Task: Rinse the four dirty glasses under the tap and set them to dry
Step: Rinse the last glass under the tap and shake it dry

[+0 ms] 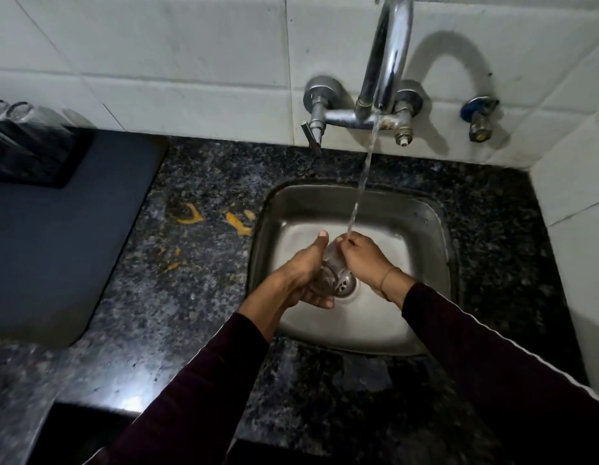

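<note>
Head view: steel sink (422, 229) set in the dark speckled table (197, 297), its drain (345, 285) partly hidden by the hands. Water runs from the tap (388, 55) in a thin stream (361, 182) that lands on the right hand's fingers at the rim of a glass (331, 260). This glass sits over the middle of the sink, tilted. The left hand (301, 273) wraps its base, thumb up along the side. The right hand (361, 256) has curled fingers pinching the rim. Far left, more glasses (19, 112) stand on a black tray (66, 162) by the wall; their count is unclear. A dark mat (56, 250) covers the table's left part. Orange scraps (237, 223) lie on the table between mat and sink. Tiled walls close in behind and on the right.
</note>
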